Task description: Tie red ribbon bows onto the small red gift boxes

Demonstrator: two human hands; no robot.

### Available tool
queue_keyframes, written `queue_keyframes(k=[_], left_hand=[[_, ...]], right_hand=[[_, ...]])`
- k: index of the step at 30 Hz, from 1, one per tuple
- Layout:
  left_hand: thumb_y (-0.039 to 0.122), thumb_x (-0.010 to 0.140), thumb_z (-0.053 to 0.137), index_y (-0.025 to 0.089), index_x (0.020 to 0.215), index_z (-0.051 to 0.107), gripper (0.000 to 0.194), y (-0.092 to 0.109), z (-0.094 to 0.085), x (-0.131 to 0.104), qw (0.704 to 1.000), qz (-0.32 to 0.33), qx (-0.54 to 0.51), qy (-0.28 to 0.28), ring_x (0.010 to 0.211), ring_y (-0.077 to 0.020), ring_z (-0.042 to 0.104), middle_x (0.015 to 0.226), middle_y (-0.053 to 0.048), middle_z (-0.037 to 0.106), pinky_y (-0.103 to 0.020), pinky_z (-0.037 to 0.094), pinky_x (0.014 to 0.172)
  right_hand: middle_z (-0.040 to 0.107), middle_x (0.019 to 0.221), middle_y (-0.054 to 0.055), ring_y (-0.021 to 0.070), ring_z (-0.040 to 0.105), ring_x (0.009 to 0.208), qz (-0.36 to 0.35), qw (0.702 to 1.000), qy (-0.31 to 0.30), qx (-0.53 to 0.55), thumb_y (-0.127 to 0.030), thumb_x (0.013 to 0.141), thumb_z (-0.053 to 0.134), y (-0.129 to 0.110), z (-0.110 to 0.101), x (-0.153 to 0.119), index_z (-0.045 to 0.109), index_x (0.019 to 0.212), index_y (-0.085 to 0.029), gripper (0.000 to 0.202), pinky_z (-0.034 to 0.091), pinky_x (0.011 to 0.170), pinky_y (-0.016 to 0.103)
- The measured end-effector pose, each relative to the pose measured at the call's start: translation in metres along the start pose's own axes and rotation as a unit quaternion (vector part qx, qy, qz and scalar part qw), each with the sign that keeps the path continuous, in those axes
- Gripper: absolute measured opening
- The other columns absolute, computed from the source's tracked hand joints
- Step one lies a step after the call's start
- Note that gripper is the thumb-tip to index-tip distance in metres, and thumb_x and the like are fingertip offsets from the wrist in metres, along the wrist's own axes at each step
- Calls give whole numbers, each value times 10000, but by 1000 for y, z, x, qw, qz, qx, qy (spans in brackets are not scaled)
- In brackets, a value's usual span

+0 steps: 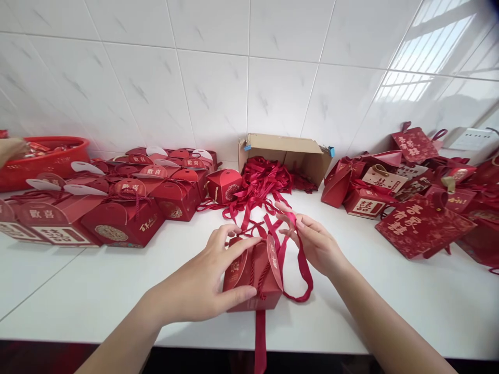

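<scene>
A small red gift box [272, 299] with a dark red cord on top stands near the table's front edge. My left hand [195, 283] grips it from the left, thumb on the near side and fingers over the top flaps. My right hand [317, 246], to the right of the box, pinches a red ribbon [306, 275] between thumb and fingers. The ribbon hangs in a loop beside the box. A ribbon tail [260, 335] comes out from beneath the box and drops over the table edge. Whether both belong to one ribbon I cannot tell.
Behind the box, a heap of red ribbons [265, 179] spills from a cardboard box [283, 141] lying on its side. Several closed gift boxes [125, 221] stand in rows at left. More boxes and bags [423, 223] crowd the right. A co-worker's hand [11, 149] is over a red basket [64, 161].
</scene>
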State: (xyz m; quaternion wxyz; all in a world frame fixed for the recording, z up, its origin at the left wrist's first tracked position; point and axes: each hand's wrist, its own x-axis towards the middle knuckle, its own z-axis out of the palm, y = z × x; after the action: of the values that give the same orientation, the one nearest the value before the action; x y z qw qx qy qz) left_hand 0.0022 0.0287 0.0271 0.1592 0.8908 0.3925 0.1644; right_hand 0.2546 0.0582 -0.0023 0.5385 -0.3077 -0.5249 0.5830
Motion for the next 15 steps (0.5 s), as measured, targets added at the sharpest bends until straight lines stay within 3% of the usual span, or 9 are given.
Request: queue_keyframes(k=[3, 5, 10, 15], left_hand=[[468, 830, 578, 328, 1365, 408, 579, 4, 4, 0, 1000, -13, 16, 14, 1308, -318, 368, 1457, -100, 253, -456, 454, 998], [500, 811, 593, 272, 1291, 463, 548, 7, 6, 0, 999, -20, 15, 33, 1314, -332, 345, 1454, -120, 257, -473, 452, 994], [484, 797, 611, 193, 1050, 555, 390, 12, 9, 7, 997, 10, 31, 70, 1277, -337, 344, 1347, -146, 412, -501, 429, 997], [364, 859, 531, 203, 926, 571, 179, 18, 9, 9, 997, 10, 44, 57, 1294, -312, 318, 1338, -113, 441, -476, 417, 1007]], right_hand=[[595, 737, 13, 143, 537, 703, 14, 1000, 25, 12, -400, 815, 642, 0, -3, 0, 538, 689, -192, 265, 442, 689, 265], [520, 607, -8, 121, 464, 593, 27, 1000, 9, -2, -400, 801, 649, -2, -4, -1, 531, 650, -181, 290, 395, 604, 249], [453, 541, -16, 100, 381, 528, 53, 994, -66, -74, -442, 824, 607, -6, -3, -6, 496, 576, -172, 384, 323, 540, 250], [398, 546, -27, 96, 322, 533, 47, 990, -90, -97, -465, 827, 604, -1, -4, -8, 495, 594, -173, 389, 275, 505, 242]])
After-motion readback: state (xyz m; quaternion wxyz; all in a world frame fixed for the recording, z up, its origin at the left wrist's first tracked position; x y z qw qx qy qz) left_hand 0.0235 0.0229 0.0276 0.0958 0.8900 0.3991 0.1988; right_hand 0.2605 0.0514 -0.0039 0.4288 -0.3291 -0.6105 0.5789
